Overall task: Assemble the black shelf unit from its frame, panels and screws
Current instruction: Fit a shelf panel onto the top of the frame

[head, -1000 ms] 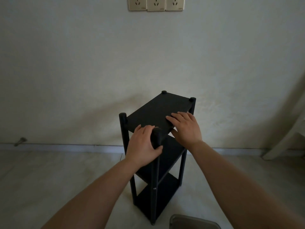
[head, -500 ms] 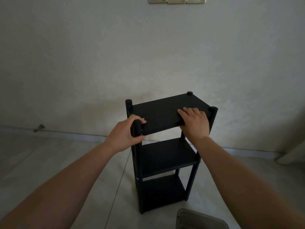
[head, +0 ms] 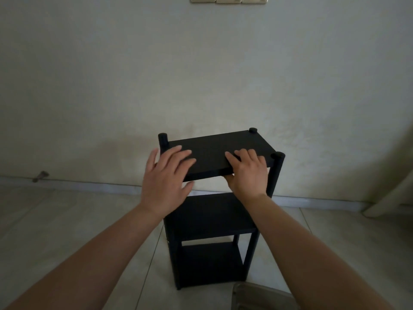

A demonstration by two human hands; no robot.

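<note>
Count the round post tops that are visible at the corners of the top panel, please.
3. One post top is at the far left corner, one at the far right, one at the near right. The left hand likely hides a fourth.

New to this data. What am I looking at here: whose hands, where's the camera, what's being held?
No machine here: a person works with bare hands, filmed by one wide-angle camera worn on the head, looking forward and down. The black three-tier shelf unit stands upright on a pale tiled floor near a cream wall. The right hand grips the front edge of the top panel, fingers on top, thumb underneath. The left hand is open and spread over the near left corner; whether it touches is unclear. A greyish object at the bottom edge is cut off, so I cannot identify it.
</note>
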